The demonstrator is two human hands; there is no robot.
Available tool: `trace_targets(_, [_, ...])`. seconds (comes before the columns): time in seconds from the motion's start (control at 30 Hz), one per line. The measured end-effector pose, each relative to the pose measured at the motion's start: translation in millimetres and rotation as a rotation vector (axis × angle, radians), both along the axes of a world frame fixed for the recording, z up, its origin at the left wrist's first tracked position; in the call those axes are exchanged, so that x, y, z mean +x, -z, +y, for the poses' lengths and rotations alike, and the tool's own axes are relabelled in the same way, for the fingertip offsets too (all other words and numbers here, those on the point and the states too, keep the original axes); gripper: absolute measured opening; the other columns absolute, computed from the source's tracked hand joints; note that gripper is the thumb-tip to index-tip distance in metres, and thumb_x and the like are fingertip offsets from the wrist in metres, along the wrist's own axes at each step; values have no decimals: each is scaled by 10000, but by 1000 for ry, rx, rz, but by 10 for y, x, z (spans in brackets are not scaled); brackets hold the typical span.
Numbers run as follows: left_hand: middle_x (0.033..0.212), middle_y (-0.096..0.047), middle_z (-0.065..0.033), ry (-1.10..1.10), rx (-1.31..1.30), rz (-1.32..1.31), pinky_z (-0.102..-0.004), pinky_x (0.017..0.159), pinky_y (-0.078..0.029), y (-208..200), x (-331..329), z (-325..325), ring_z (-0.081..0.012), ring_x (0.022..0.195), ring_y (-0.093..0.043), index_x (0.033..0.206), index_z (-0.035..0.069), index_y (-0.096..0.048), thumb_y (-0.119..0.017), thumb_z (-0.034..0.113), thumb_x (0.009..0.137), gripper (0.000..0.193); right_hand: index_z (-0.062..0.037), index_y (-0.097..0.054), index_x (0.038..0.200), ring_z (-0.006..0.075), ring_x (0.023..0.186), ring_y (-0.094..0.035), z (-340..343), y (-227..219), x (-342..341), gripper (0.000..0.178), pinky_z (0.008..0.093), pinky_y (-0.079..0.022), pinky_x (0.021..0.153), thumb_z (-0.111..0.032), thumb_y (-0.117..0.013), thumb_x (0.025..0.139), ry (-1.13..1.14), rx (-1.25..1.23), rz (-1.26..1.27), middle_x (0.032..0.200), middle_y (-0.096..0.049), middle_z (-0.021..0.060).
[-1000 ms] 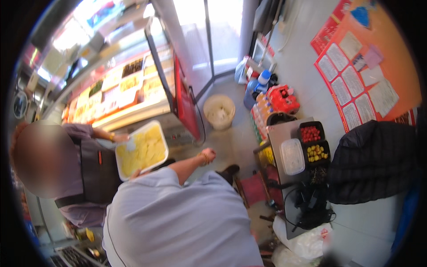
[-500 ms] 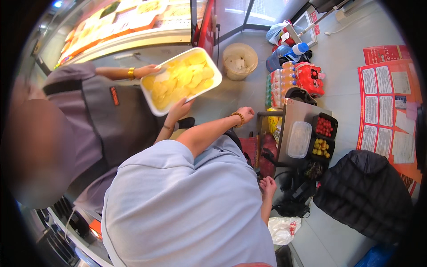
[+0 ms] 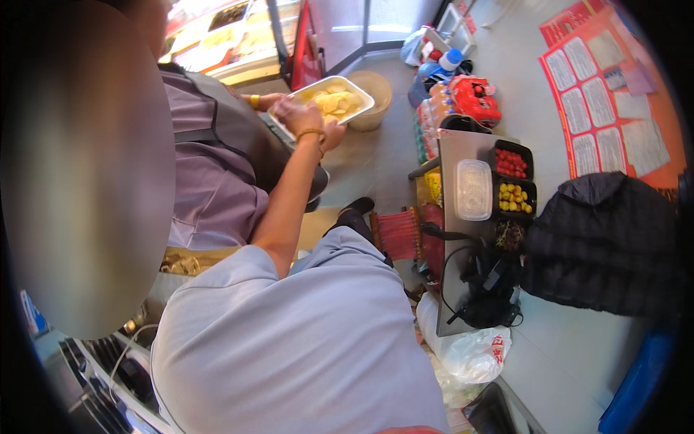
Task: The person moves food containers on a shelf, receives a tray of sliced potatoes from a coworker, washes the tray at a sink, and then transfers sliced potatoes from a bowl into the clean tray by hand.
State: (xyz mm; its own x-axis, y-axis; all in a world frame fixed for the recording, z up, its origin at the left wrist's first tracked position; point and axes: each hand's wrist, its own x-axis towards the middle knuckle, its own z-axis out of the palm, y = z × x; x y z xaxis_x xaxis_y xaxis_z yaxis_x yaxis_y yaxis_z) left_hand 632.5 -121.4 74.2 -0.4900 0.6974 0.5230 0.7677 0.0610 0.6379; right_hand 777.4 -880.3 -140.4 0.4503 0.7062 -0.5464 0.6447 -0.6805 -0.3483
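My left hand (image 3: 301, 117), a beaded bracelet at its wrist, reaches over the near left side of a white tray (image 3: 366, 101). Thin pale-yellow slices that look like potato (image 3: 337, 100) lie in the tray. The fingers are blurred against the slices, so whether they grip any cannot be made out. A co-worker in a grey apron holds the tray: one hand (image 3: 270, 101), with a yellow band at the wrist, is at its far left, and the other (image 3: 333, 136) is at the near edge, partly behind my wrist. My right hand is outside the picture.
A metal table (image 3: 454, 239) on the right bears a clear lidded box (image 3: 473, 189), black trays of red fruit (image 3: 512, 163) and yellow-green fruit (image 3: 515, 197), and a black bag (image 3: 483, 307). A pale bucket (image 3: 379, 101) stands behind the tray; a red woven stool (image 3: 397, 234) is beside the table.
My left arm has swung left, bringing the hand from beside the table to the co-worker's tray. My right hand has gone out of view. The whole view has shifted.
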Motion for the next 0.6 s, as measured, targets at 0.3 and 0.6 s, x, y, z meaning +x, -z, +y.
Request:
trace_targets(0.3, [1058,-563,-159,386,-965,-154,-378,867,-451,547,249,77,-264,970,-562,1081,-27,-543,-580,167,828,320,-29,-602,807,255,687,-616,526,-302,-176,104,347,-497,600,-127,-627,788,1148,312,561,772,-628,122])
trace_targets(0.6, [1057,-597,-152,351,-669,-1058,-344,798,-476,357,-149,151,-221,903,-589,1118,-58,-545,-515,277,911,394,-34,-601,927,159,682,-612,1379,-1182,-161,122,279,-508,603,-114,-592,835,1251,332,648,773,-610,54])
